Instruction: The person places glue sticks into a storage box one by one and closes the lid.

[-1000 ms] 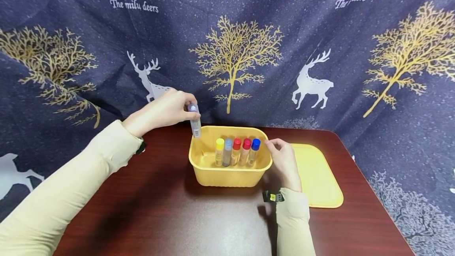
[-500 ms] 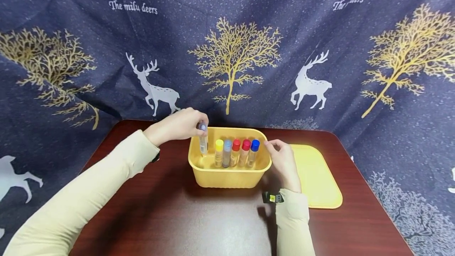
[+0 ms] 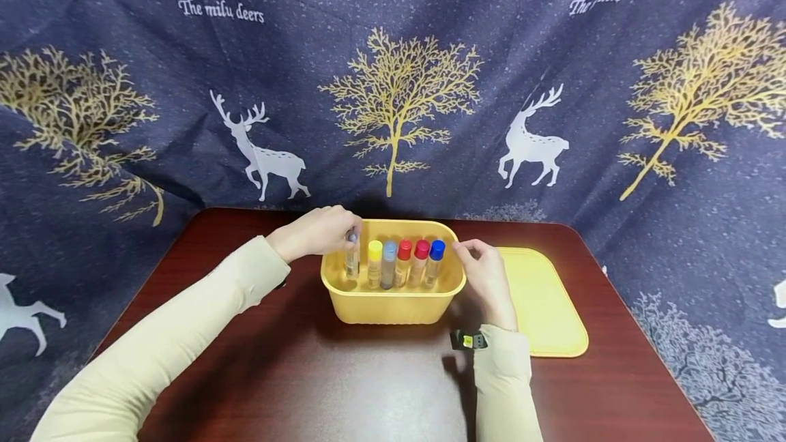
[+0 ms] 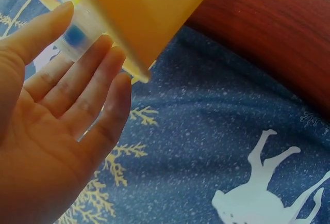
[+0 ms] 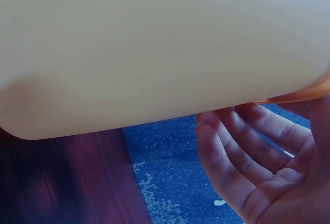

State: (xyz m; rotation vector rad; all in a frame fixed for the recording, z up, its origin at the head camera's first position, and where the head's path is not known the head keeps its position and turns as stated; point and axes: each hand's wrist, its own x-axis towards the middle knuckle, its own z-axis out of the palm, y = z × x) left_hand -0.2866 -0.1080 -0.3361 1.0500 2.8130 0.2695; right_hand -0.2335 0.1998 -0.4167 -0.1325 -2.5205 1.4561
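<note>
A small clear bottle with a bluish top point(image 3: 352, 263) stands nearly upright inside the left end of the yellow plastic bin point(image 3: 387, 309). My left hand point(image 3: 318, 230) pinches its top between thumb and fingers; in the left wrist view the bottle's translucent end point(image 4: 77, 35) shows between the fingertips. The bottle's base is inside the bin. To its right stands a row of similar bottles: one yellow-capped point(image 3: 374, 266), one grey-blue point(image 3: 389, 266), two red-capped point(image 3: 403, 264), one blue-capped point(image 3: 434, 266). My right hand point(image 3: 489, 278) holds the bin's right rim with its fingertips.
A flat yellow lid point(image 3: 546, 305) lies on the dark red-brown table point(image 3: 288, 374), right of the bin and partly behind my right wrist. A dark blue cloth point(image 3: 393, 5) with trees and deer hangs behind the table.
My left hand has moved right and down, carrying the clear bottle from above the bin's left rim into the bin beside the row. The right hand stays at the rim.
</note>
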